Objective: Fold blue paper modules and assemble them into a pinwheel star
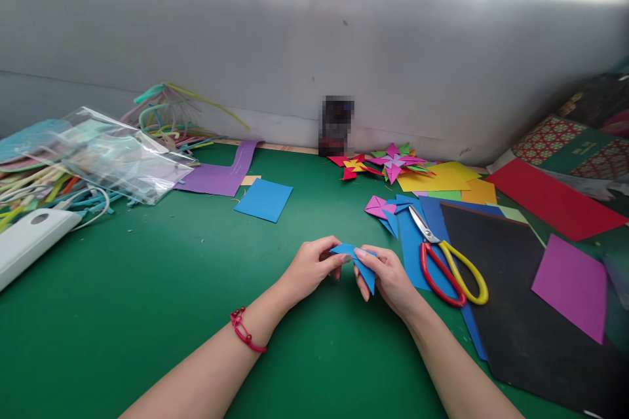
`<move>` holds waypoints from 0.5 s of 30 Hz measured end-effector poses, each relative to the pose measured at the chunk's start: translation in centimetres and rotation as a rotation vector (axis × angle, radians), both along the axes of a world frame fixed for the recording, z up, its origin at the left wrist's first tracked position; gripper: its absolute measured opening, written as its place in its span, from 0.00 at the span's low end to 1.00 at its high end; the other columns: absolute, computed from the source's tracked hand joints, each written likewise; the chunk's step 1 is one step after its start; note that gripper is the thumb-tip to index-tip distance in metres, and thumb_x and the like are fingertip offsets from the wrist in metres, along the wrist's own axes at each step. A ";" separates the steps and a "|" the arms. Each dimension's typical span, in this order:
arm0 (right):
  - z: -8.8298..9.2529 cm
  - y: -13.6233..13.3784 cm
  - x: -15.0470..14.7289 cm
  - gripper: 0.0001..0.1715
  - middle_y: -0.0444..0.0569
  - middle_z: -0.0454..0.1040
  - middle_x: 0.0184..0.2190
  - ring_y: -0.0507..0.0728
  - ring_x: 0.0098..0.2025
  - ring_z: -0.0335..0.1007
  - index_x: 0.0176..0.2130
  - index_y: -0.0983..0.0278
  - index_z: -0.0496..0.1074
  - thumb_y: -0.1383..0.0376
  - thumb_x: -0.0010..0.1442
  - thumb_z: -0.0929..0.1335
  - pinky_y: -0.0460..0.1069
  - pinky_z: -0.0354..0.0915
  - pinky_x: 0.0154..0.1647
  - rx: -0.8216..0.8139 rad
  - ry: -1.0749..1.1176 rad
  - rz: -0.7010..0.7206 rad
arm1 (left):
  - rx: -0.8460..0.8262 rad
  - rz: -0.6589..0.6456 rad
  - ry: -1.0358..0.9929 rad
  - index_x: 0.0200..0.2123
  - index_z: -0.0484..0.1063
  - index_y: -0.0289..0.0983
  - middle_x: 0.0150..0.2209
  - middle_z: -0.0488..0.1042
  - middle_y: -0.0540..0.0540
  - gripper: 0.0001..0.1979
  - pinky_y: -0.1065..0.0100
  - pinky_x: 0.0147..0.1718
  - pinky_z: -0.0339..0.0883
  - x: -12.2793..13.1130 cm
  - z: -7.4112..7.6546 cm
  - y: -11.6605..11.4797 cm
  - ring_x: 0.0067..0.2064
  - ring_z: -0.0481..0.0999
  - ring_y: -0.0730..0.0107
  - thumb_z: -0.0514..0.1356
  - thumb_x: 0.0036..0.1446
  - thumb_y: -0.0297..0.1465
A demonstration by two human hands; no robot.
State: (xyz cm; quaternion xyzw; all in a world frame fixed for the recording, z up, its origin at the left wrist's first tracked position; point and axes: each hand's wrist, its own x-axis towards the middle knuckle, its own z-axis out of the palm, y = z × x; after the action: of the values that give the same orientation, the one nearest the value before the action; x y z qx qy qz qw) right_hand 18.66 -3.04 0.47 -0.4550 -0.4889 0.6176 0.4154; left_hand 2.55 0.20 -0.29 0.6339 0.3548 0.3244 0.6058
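My left hand point(310, 267) and my right hand point(388, 278) meet over the green table point(147, 288) and pinch a small folded blue paper piece point(358, 260) between their fingertips. The left wrist wears a red cord bracelet point(246, 332). Both hands are closed on the paper, which is held just above the table top. A flat blue paper square point(264, 200) lies further back to the left. Scissors point(449, 258) with one red and one yellow handle rest to the right of my right hand on a blue sheet point(411, 242).
Finished folded paper stars point(390, 162) lie at the back by the wall. Coloured sheets, including black point(531, 314), purple point(572, 285), red point(553, 200) and yellow point(435, 178), cover the right side. A clear plastic bag point(118, 154) and coloured sticks sit at left, beside a white object point(29, 242).
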 end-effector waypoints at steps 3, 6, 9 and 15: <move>0.0 -0.1 -0.3 0.19 0.42 0.68 0.12 0.50 0.14 0.62 0.24 0.66 0.66 0.56 0.59 0.61 0.44 0.57 0.18 0.064 -0.084 0.002 | -0.037 0.005 -0.043 0.26 0.64 0.35 0.18 0.67 0.52 0.15 0.73 0.25 0.62 0.1 0.1 0.1 0.22 0.68 0.75 0.51 0.56 0.40; -0.1 -0.3 -0.6 0.18 0.42 0.68 0.13 0.50 0.16 0.63 0.25 0.65 0.67 0.55 0.59 0.61 0.44 0.58 0.19 0.113 -0.159 -0.003 | -0.084 0.016 -0.063 0.25 0.62 0.35 0.16 0.67 0.52 0.17 0.74 0.19 0.61 0.2 0.2 0.2 0.17 0.66 0.77 0.49 0.57 0.42; -0.2 -0.4 -0.8 0.18 0.43 0.68 0.13 0.50 0.16 0.62 0.26 0.65 0.67 0.55 0.59 0.61 0.44 0.58 0.19 0.132 -0.195 -0.015 | -0.099 0.022 -0.047 0.25 0.62 0.34 0.16 0.67 0.53 0.17 0.76 0.14 0.56 0.2 0.1 0.3 0.13 0.63 0.80 0.49 0.56 0.42; -0.3 -0.3 -0.7 0.18 0.43 0.68 0.14 0.51 0.17 0.63 0.26 0.64 0.66 0.55 0.59 0.60 0.45 0.59 0.20 0.134 -0.210 0.000 | -0.098 0.037 -0.042 0.25 0.62 0.35 0.15 0.66 0.53 0.16 0.76 0.15 0.57 0.2 0.2 0.2 0.14 0.64 0.79 0.50 0.56 0.41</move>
State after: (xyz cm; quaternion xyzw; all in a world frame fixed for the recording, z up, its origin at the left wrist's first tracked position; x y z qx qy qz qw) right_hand 17.93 -3.31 0.13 -0.4883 -0.5699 0.5327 0.3911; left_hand 2.72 0.36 -0.04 0.5898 0.3691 0.3312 0.6374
